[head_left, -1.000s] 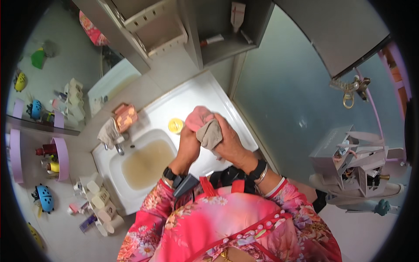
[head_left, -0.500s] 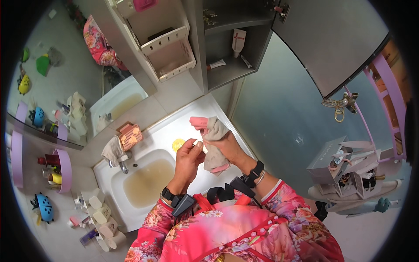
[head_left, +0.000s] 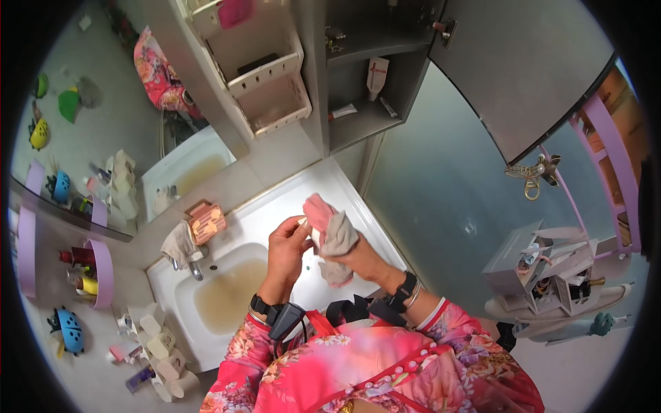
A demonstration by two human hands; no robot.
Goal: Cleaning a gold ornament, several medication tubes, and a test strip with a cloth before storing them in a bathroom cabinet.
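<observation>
My right hand [head_left: 366, 263] is wrapped round a bunched pink and grey cloth [head_left: 339, 234], which hangs above the white counter [head_left: 358, 196] right of the basin. Beside it, my left hand [head_left: 284, 249] is closed, thumb and fingers pinching a small white thing [head_left: 301, 221] at the cloth's left side. What kind of thing this is cannot be made out. Below and to the left lies the sink basin [head_left: 256, 251], holding cloudy brownish water [head_left: 224, 296].
A grey cloth [head_left: 180, 242] drapes over the tap [head_left: 196, 270], next to a pink soap dish [head_left: 206, 224]. An open cabinet door [head_left: 527, 62] juts out at upper right. White cups [head_left: 162, 342] line the left wall. A grey box [head_left: 516, 258] with small items stands at right.
The cloth has turned in my right hand, its pink part now showing more. My left hand has moved slightly up and left, and the yellow disc on the counter is now hidden.
</observation>
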